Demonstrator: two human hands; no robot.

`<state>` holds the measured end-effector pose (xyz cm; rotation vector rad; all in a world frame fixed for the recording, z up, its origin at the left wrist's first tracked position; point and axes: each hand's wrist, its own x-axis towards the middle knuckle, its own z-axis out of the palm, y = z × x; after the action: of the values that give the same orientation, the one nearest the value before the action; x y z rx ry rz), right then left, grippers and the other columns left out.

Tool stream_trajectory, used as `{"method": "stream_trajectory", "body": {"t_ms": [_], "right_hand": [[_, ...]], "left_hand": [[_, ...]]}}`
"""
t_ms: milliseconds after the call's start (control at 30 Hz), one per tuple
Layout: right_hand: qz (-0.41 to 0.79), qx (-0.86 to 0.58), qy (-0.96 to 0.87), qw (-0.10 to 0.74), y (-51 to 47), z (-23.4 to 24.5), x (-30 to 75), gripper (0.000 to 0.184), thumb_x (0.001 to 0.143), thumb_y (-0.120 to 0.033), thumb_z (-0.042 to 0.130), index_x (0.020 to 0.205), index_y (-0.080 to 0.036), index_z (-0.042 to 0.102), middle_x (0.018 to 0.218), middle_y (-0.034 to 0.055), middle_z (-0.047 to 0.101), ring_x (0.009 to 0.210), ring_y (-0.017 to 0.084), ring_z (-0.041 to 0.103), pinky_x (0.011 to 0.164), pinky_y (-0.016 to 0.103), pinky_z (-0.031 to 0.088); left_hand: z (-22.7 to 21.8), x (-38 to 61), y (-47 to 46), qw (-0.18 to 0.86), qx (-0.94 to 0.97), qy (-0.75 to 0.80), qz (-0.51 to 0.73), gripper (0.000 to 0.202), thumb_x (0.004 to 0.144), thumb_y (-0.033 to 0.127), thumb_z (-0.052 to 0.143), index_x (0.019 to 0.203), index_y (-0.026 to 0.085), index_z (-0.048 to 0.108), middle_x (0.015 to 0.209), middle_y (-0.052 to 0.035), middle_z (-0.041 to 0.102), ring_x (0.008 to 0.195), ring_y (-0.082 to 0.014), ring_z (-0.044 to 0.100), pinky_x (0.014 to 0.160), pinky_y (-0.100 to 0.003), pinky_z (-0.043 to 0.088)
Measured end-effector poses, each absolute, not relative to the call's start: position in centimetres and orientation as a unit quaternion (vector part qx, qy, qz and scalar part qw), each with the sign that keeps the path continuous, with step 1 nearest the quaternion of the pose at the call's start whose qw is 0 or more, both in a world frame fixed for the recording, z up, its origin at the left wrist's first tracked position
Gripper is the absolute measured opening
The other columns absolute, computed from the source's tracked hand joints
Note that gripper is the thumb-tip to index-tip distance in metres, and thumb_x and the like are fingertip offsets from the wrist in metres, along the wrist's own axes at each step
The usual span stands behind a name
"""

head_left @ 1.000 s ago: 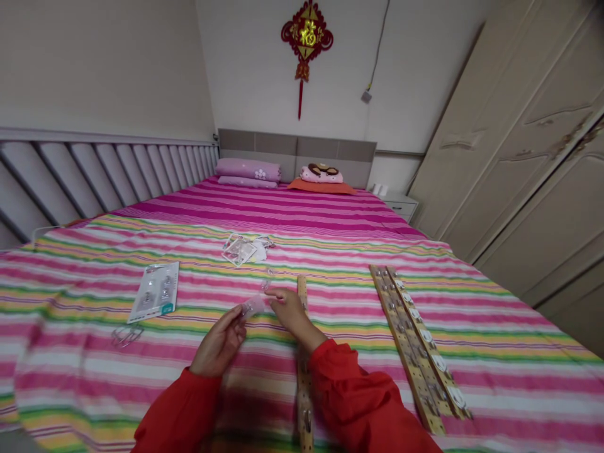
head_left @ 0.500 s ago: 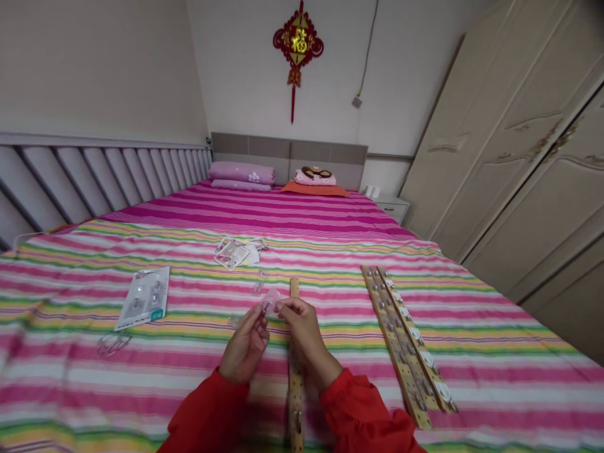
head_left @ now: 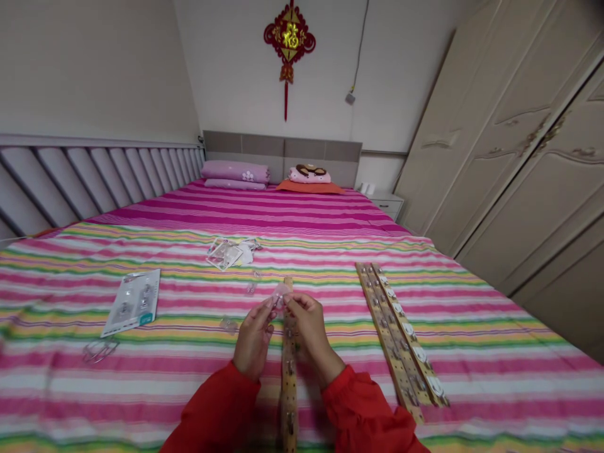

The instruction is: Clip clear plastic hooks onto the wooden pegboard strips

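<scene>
Between my fingertips is a small, clear, pinkish plastic piece (head_left: pixel 281 290), its exact kind too small to make out. My left hand (head_left: pixel 255 330) pinches its lower left side. Closed on its right side are the thumb and fingers of my right hand (head_left: pixel 309 324). Beneath my hands lies a narrow wooden strip (head_left: pixel 289 402) with holes and small metal fittings along it, partly covered by my right hand. Left of my left hand rests a small clear plastic piece (head_left: pixel 229 324), with more clear pieces (head_left: pixel 251 288) farther up the cloth.
Two wooden strips (head_left: pixel 389 324) with metal fittings lie to the right, one bearing white looped pieces. At left are a blister pack (head_left: pixel 132 302) and thin wire-like loops (head_left: pixel 100 350). A pile of packaging (head_left: pixel 231 253) sits farther back on the striped bedspread (head_left: pixel 189 390).
My hands have shifted slightly right relative to the strip, and the clear piece is turned a little between my fingers. The camera view has swung slightly right.
</scene>
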<state>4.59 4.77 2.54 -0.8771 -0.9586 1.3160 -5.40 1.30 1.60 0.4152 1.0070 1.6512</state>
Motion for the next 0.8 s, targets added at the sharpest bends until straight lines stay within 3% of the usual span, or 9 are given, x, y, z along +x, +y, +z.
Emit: {"method": "stream_trajectory", "body": {"t_ms": [133, 200, 267, 400, 600, 800], "right_hand": [[0.554, -0.388, -0.425, 0.602, 6.4, 2.3, 5.9, 0.015, 0.060, -0.031, 0.072, 0.062, -0.017, 0.070, 0.054, -0.0019, 0.063, 0.052, 0.012, 0.051, 0.054, 0.025, 0.040], [0.559, -0.389, -0.438, 0.587, 7.1, 2.2, 6.5, 0.015, 0.060, -0.032, 0.072, 0.062, -0.017, 0.070, 0.055, -0.0014, 0.064, 0.052, 0.012, 0.051, 0.054, 0.024, 0.040], [0.571, -0.386, -0.454, 0.565, 7.8, 2.1, 7.0, 0.016, 0.060, -0.033, 0.073, 0.062, -0.017, 0.071, 0.055, -0.0010, 0.064, 0.052, 0.011, 0.051, 0.054, 0.025, 0.040], [0.601, -0.373, -0.467, 0.531, 9.2, 1.8, 7.3, 0.018, 0.056, -0.034, 0.076, 0.061, -0.017, 0.072, 0.051, -0.0018, 0.062, 0.048, 0.011, 0.049, 0.053, 0.025, 0.040], [0.589, -0.396, -0.458, 0.535, 12.3, 0.7, 7.1, 0.020, 0.052, -0.034, 0.076, 0.063, -0.017, 0.072, 0.049, -0.0013, 0.062, 0.045, 0.011, 0.050, 0.050, 0.025, 0.041], [0.588, -0.422, -0.429, 0.541, 14.5, -1.8, 6.6, 0.017, 0.047, -0.030, 0.076, 0.056, -0.018, 0.068, 0.046, -0.0020, 0.061, 0.042, 0.011, 0.049, 0.046, 0.025, 0.040]], "left_hand": [[1.4, -6.4, 2.0, 0.487, 0.283, 0.540, 0.626, 0.046, 0.065, 0.053, 0.071, 0.090, 0.014, 0.072, 0.088, -0.0090, 0.071, 0.076, -0.0148, 0.060, 0.056, -0.021, 0.038], [1.6, -7.1, 2.7, 0.463, 0.337, 0.561, 0.598, 0.050, 0.066, 0.056, 0.068, 0.095, 0.016, 0.072, 0.093, -0.0086, 0.072, 0.082, -0.0170, 0.061, 0.062, -0.022, 0.039], [1.9, -7.5, 3.7, 0.455, 0.380, 0.549, 0.589, 0.050, 0.064, 0.054, 0.070, 0.098, 0.017, 0.072, 0.094, -0.0071, 0.073, 0.083, -0.0172, 0.061, 0.066, -0.024, 0.041], [2.9, -7.4, 5.7, 0.453, 0.431, 0.510, 0.591, 0.042, 0.056, 0.047, 0.076, 0.082, 0.015, 0.073, 0.078, -0.0049, 0.072, 0.072, -0.0159, 0.059, 0.068, -0.026, 0.043], [2.0, -7.0, 8.9, 0.456, 0.434, 0.514, 0.583, 0.031, 0.053, 0.041, 0.075, 0.066, 0.014, 0.069, 0.053, 0.0028, 0.059, 0.053, -0.0090, 0.047, 0.056, -0.023, 0.037], [-1.0, -6.7, 11.3, 0.464, 0.402, 0.541, 0.575, 0.029, 0.050, 0.038, 0.073, 0.064, 0.013, 0.068, 0.048, 0.0046, 0.053, 0.049, -0.0083, 0.043, 0.052, -0.023, 0.034]]}}
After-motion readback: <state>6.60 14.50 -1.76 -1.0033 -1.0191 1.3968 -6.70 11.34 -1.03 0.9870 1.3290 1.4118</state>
